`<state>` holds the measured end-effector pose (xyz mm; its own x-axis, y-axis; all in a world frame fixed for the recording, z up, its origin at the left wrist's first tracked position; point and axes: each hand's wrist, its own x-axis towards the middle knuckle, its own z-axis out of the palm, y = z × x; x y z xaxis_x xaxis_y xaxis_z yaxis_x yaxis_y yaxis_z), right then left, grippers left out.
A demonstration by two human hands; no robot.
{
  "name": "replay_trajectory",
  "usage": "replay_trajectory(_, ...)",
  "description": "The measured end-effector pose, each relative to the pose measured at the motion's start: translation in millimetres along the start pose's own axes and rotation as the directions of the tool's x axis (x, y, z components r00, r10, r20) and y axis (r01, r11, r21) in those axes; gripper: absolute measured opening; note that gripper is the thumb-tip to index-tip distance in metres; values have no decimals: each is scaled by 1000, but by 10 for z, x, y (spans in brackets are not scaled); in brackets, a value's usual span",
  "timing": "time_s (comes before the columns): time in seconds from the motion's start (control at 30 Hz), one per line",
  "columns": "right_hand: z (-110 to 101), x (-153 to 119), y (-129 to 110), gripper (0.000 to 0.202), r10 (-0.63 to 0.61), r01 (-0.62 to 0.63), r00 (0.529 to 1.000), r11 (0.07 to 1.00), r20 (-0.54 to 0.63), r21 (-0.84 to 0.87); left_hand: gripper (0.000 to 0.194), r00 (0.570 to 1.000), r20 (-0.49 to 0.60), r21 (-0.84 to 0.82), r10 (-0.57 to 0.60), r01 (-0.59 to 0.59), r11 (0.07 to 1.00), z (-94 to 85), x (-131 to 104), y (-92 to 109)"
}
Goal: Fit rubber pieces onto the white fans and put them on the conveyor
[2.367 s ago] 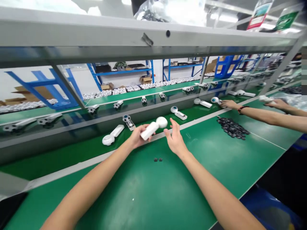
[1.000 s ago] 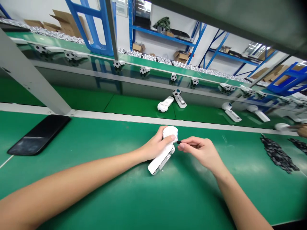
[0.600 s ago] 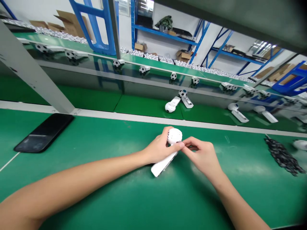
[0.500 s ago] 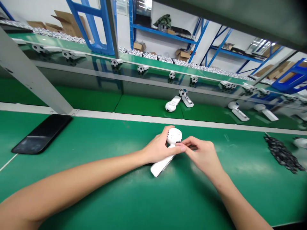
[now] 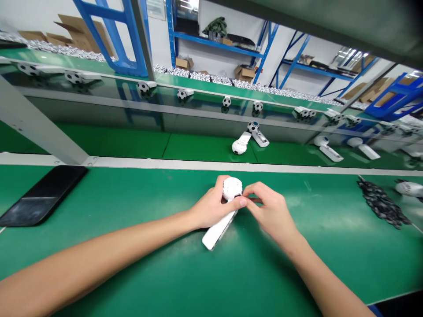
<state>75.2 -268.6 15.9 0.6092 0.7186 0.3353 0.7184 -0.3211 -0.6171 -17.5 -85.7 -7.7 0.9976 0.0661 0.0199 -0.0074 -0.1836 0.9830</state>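
My left hand (image 5: 209, 208) grips the white device (image 5: 216, 232) inside the counter's (image 5: 148, 277) far edge; long axis near-left to far-right; right hand's (image 5: 272, 212) fingertips pressed together at its right, contents seemingly hidden.

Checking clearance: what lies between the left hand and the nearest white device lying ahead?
Head view, left hand to white device: green worktop, pale rail, then green lower surface.
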Motion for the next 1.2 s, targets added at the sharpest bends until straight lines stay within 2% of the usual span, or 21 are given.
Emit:
replay_trajectory(0.1,-73,32,-5,4,-36,30,998,993,51,114,63,1000,29,-150,10,-6,989,-1,32,-16)
replay_trajectory(0.2,-250,62,39,14,-22,-7,985,986,173,168,57,1000,23,-254,11,-5,967,-39,56,-22)
replay_trajectory(0.33,-573,91,238,27,163,-170,948,985,271,2,52,996,43,-318,-76,85,944,-107,39,19)
replay_trajectory(0.47,-771,107,494,25,285,-254,891,958,354,-133,49,994,62,-387,-95,112,915,-134,12,85)
replay_trajectory(0.57,-754,102,602,27,341,-298,848,940,405,-166,49,994,50,-378,-100,112,919,-129,20,95)
replay_trajectory(0.63,-681,93,620,36,391,-305,828,915,401,-263,51,991,31,-386,-129,130,913,-119,35,71)
replay_trajectory(0.73,-561,80,607,47,435,-246,825,851,360,-464,52,982,-12,-488,-189,159,858,-100,60,7)
replay_trajectory(0.8,-517,78,592,47,428,-206,835,825,345,-526,53,976,-31,-553,-216,163,817,-89,66,-25)
replay_trajectory(0.87,-505,83,566,45,378,-194,851,871,365,-451,51,977,-26,-576,-214,160,802,-76,54,-24)
replay_trajectory(0.97,-496,81,452,38,249,-242,888,968,387,-66,50,988,38,-575,-147,141,806,-35,-14,63)
replay_trajectory(1.07,-443,29,220,29,231,-327,926,887,299,326,52,995,84,-521,-54,90,849,28,-136,221)
replay_trajectory(1.13,-385,-30,39,25,250,-329,943,804,220,495,54,1000,30,-404,5,8,915,68,-230,322)
replay_trajectory(1.2,-322,-86,-116,20,271,-299,952,739,139,604,57,996,-49,-208,75,-84,975,96,-310,387)
